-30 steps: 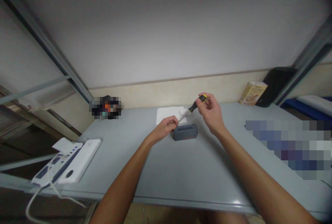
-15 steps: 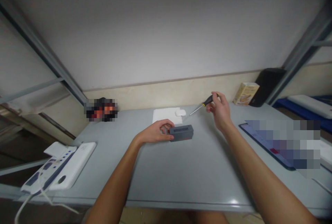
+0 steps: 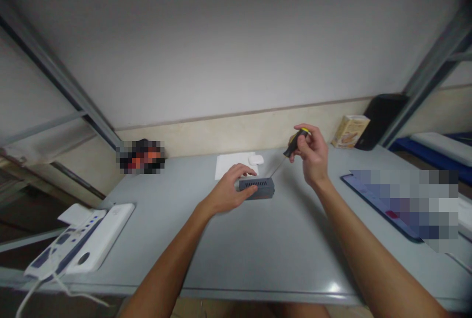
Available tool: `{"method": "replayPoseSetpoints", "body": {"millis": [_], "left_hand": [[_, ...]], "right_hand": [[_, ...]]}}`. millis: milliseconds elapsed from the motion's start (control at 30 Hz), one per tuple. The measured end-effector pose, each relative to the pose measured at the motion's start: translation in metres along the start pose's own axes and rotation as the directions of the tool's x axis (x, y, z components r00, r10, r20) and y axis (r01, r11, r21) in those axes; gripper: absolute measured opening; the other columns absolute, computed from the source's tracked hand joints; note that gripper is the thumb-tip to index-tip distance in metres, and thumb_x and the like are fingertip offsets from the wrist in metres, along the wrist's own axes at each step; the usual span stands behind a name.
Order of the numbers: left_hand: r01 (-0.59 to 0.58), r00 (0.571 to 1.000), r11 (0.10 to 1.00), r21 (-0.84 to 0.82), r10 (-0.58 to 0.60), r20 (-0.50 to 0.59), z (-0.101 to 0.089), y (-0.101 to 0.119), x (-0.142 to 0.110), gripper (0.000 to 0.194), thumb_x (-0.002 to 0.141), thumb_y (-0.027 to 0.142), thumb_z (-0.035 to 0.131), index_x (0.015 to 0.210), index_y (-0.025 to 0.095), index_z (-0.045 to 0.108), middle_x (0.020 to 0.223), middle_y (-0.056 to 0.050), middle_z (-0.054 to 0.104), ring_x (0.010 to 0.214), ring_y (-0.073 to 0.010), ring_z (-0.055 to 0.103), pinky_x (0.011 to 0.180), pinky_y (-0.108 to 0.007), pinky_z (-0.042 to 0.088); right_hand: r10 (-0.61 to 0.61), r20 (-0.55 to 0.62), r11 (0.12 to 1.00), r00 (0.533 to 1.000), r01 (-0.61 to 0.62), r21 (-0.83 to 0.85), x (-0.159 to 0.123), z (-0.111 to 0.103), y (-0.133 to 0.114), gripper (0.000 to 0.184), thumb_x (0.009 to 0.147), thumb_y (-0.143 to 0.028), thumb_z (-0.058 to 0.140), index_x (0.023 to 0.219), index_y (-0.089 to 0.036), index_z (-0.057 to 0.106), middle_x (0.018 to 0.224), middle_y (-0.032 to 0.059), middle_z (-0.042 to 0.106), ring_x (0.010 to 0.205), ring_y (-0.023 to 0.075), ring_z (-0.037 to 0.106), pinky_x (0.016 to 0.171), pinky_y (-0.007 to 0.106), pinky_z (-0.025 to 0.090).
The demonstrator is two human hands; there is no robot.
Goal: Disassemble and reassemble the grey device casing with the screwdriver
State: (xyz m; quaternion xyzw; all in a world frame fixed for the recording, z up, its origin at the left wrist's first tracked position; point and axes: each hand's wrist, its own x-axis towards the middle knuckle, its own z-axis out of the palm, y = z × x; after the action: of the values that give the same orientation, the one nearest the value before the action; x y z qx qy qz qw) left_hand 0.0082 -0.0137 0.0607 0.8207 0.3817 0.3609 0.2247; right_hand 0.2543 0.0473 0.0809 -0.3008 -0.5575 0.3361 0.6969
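A dark grey box with a row of slots along its top lies on the desk. My left hand grips its left end, thumb on the near side and the other fingers over the far side. In my right hand is a screwdriver with a black and yellow handle, held tilted above the desk. Its thin metal shaft slants down to the left, and the tip is at the box's right end; whether it touches cannot be made out. Behind the box is a white sheet of paper with a small white rounded case on it.
A white power strip and a white flat device with cables lie at the left. Back right stand a yellow carton and a black case. A tablet, partly blurred out, lies at the right. Behind the desk rises a wall.
The screwdriver tip has gone from the box's left end, near my left fingers, to its right end. My left hand has let go of the shaft and taken hold of the box.
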Motion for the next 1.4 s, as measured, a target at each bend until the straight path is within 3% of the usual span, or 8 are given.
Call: {"method": "replayPoseSetpoints", "body": {"millis": [167, 300, 633, 767, 900, 1067, 1267, 1400], "left_hand": [[-0.112, 0.994, 0.956, 0.271, 0.108, 0.031, 0.014, 0.011, -0.002, 0.027, 0.094, 0.031, 0.063, 0.120, 0.022, 0.064, 0.122, -0.011, 0.065, 0.116, -0.0271, 0.057, 0.104, -0.043, 0.040], [-0.156, 0.988, 0.926, 0.344, 0.140, 0.072, 0.020, 0.013, -0.003, 0.031, 0.097, 0.032, 0.060, 0.127, 0.022, 0.062, 0.124, -0.010, 0.066, 0.117, -0.0272, 0.057, 0.102, -0.044, 0.039], [-0.164, 0.986, 0.923, 0.348, 0.145, 0.081, 0.023, 0.011, -0.002, 0.027, 0.101, 0.029, 0.055, 0.125, 0.021, 0.062, 0.123, -0.009, 0.069, 0.114, -0.0260, 0.060, 0.099, -0.042, 0.040], [-0.158, 0.987, 0.926, 0.343, 0.144, 0.064, 0.027, 0.009, -0.002, 0.023, 0.101, 0.029, 0.055, 0.122, 0.021, 0.061, 0.120, -0.009, 0.069, 0.110, -0.0246, 0.062, 0.095, -0.040, 0.042], [-0.150, 0.989, 0.933, 0.326, 0.144, 0.041, 0.032, 0.006, -0.002, 0.020, 0.102, 0.029, 0.055, 0.120, 0.021, 0.059, 0.118, -0.007, 0.070, 0.108, -0.0228, 0.062, 0.094, -0.038, 0.044], [-0.146, 0.989, 0.943, 0.299, 0.145, 0.026, 0.034, 0.004, -0.001, 0.018, 0.102, 0.029, 0.055, 0.117, 0.021, 0.059, 0.115, -0.007, 0.070, 0.107, -0.0228, 0.063, 0.092, -0.038, 0.045], [-0.129, 0.992, 0.958, 0.255, 0.129, 0.016, 0.034, 0.004, 0.000, 0.017, 0.101, 0.027, 0.057, 0.116, 0.021, 0.060, 0.114, -0.007, 0.071, 0.107, -0.0227, 0.063, 0.095, -0.039, 0.046], [-0.125, 0.992, 0.963, 0.241, 0.125, 0.013, 0.034, 0.005, 0.000, 0.018, 0.101, 0.027, 0.058, 0.117, 0.021, 0.061, 0.115, -0.008, 0.070, 0.108, -0.0234, 0.063, 0.095, -0.039, 0.046]], "right_hand": [[0.000, 0.021, 1.000, 1.000, 0.000, -0.025, -0.001, 0.002, 0.000, 0.034, 0.091, -0.049, 0.066, 0.116, -0.027, 0.060, 0.077, -0.0015, 0.055, 0.051, 0.0124, 0.053, 0.042, 0.024, 0.044], [-0.004, 0.041, 1.000, 0.999, 0.005, -0.019, -0.002, 0.003, -0.002, 0.031, 0.091, -0.046, 0.066, 0.115, -0.026, 0.061, 0.076, -0.0017, 0.054, 0.051, 0.0123, 0.053, 0.042, 0.025, 0.044], [-0.012, 0.082, 1.000, 0.997, 0.014, -0.022, -0.003, 0.005, -0.008, 0.033, 0.092, -0.044, 0.065, 0.120, -0.027, 0.063, 0.079, -0.0010, 0.057, 0.052, 0.0118, 0.052, 0.045, 0.026, 0.042], [-0.036, 0.169, 0.998, 0.985, 0.043, -0.037, -0.002, 0.008, -0.018, 0.037, 0.095, -0.040, 0.062, 0.130, -0.028, 0.062, 0.089, 0.0026, 0.064, 0.066, 0.0166, 0.057, 0.055, 0.030, 0.045], [-0.079, 0.231, 0.996, 0.970, 0.085, -0.015, -0.004, 0.014, -0.023, 0.029, 0.098, -0.039, 0.056, 0.124, -0.028, 0.064, 0.098, 0.0049, 0.068, 0.082, 0.0197, 0.060, 0.066, 0.032, 0.046], [-0.140, 0.131, 0.989, 0.981, 0.144, -0.022, -0.004, 0.017, -0.020, 0.022, 0.086, -0.035, 0.075, 0.104, -0.027, 0.065, 0.097, 0.0026, 0.062, 0.085, 0.0184, 0.058, 0.072, 0.030, 0.048], [-0.026, 0.240, 0.994, 0.970, 0.000, 0.107, -0.004, 0.015, -0.018, 0.026, 0.097, -0.036, 0.059, 0.122, -0.030, 0.060, 0.100, 0.0036, 0.067, 0.094, 0.0218, 0.063, 0.086, 0.037, 0.049], [-0.070, 0.149, 0.997, 0.986, 0.063, 0.051, -0.004, 0.017, -0.017, 0.022, 0.091, -0.040, 0.068, 0.109, -0.028, 0.064, 0.103, 0.0030, 0.063, 0.090, 0.0195, 0.061, 0.081, 0.033, 0.050]]}}
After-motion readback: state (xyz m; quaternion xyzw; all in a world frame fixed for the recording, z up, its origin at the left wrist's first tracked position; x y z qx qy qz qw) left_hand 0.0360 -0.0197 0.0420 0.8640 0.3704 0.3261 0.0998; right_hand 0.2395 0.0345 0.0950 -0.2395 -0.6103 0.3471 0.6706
